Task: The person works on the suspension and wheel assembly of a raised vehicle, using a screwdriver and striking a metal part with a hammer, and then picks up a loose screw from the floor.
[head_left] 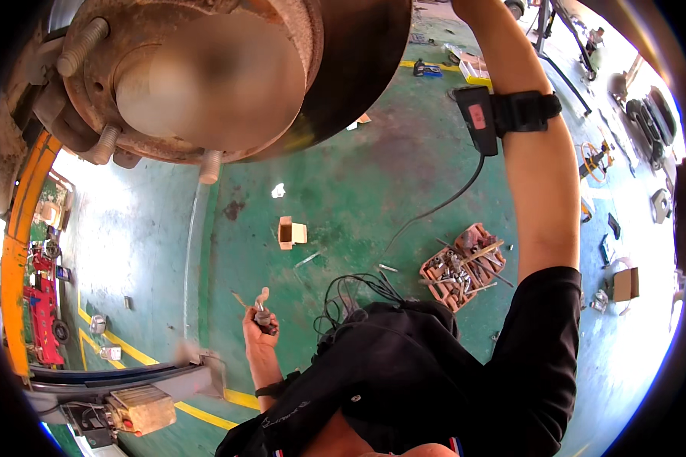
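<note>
From my end I am finding no wording that I can read with certainty. A small pinkish-red label (pixel 477 116) is sitting on the black device (pixel 483 141) strapped to the right forearm (pixel 541 183), toward the upper right of the frame, and its print is staying too small for me. Low in the frame, left of centre, pale slanted lettering (pixel 288 415) is running across the black shirt (pixel 537 335), too warped for me to be making out.
</note>
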Action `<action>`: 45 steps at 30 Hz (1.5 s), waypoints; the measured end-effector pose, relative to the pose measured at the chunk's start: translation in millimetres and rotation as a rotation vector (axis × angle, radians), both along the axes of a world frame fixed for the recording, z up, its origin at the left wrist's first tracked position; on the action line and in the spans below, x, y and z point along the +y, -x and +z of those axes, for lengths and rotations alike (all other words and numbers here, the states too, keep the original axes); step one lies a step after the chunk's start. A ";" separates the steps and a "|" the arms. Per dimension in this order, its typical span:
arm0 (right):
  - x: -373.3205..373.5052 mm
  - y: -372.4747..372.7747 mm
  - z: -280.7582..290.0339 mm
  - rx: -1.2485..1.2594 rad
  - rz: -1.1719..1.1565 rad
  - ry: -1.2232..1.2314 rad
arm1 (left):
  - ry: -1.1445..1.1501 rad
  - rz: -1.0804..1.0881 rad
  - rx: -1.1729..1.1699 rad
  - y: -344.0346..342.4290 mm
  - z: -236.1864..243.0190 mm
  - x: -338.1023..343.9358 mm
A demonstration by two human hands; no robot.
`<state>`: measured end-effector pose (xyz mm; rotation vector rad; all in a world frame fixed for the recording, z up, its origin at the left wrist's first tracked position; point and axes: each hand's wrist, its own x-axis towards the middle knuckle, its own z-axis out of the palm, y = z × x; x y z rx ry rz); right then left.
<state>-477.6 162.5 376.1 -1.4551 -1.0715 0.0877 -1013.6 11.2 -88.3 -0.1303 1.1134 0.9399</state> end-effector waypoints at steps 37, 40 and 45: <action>-29.6 -44.5 19.4 0.631 0.801 0.031 | -0.110 -0.158 -0.048 -5.6 -11.5 29.2; -22.5 -40.0 30.2 0.709 0.601 0.068 | -0.066 -0.181 -0.016 -12.0 -19.5 42.3; 10.4 8.2 10.5 0.585 0.454 -0.095 | -0.046 -0.117 -0.059 4.6 -15.2 15.1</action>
